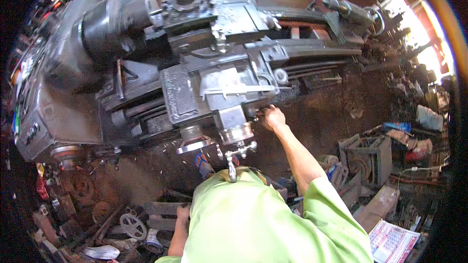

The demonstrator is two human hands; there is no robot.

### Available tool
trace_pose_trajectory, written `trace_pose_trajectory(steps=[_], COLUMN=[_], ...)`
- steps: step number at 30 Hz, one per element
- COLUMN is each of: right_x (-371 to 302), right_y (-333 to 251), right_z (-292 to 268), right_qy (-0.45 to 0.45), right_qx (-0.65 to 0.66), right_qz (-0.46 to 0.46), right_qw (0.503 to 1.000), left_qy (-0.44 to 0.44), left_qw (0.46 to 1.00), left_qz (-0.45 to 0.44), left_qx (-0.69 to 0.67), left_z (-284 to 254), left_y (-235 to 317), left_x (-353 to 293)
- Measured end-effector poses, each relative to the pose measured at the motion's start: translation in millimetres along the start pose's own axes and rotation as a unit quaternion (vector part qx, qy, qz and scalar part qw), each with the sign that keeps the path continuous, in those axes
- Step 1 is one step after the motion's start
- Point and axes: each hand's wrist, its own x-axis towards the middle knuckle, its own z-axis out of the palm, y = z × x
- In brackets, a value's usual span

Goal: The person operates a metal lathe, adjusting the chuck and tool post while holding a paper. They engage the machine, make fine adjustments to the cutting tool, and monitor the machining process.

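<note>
Head view: right grip (pixel 274 118) at right edge of lathe carriage (pixel 181 92), fingers curled; can't tell if clamped on anything. Small knob (pixel 255 118) just left of the right grip, contact unclear. Caliper (pixel 236 89) lies across carriage top, farther and left of right grip. Crank handle (pixel 232 163) nearer, also left. Left grip (pixel 183 212) low beside green shirt (pixel 243 219); can't tell whether its fingers are apart or together.

A metalworking lathe (pixel 179 92) marks this a workshop.
</note>
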Motion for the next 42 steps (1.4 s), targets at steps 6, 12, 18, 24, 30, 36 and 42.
trace_pose_trajectory(steps=[6, 12, 18, 24, 30, 36, 42], right_x=[-7, -9, -8, -8, -9, -8, -8], right_y=[-9, -12, -9, -8, -7, -3, -5], right_z=[-9, -3, -2, 0, 1, 4, 4], right_qy=[0.073, 0.118, 0.12, 0.136, 0.141, 0.141, 0.163], right_qx=[0.018, 0.062, 0.071, 0.081, 0.088, 0.106, 0.1], right_qz=[0.005, 0.014, 0.002, 0.004, 0.0, -0.005, -0.002], right_qw=[0.997, 0.991, 0.99, 0.987, 0.986, 0.984, 0.982], left_qy=[0.028, 0.022, 0.065, 0.053, 0.05, 0.075, 0.071], left_qw=[1.0, 0.979, 0.978, 0.99, 0.996, 0.994, 0.993], left_qz=[-0.006, 0.049, 0.111, 0.097, 0.066, 0.066, 0.088], left_qx=[0.007, -0.194, -0.161, -0.091, 0.035, -0.032, -0.022], left_z=[-4, -20, -19, -7, -9, -8, -8], left_y=[23, 102, 134, 114, 107, 114, 103], left_x=[-41, -54, -60, -72, -95, -98, -63])
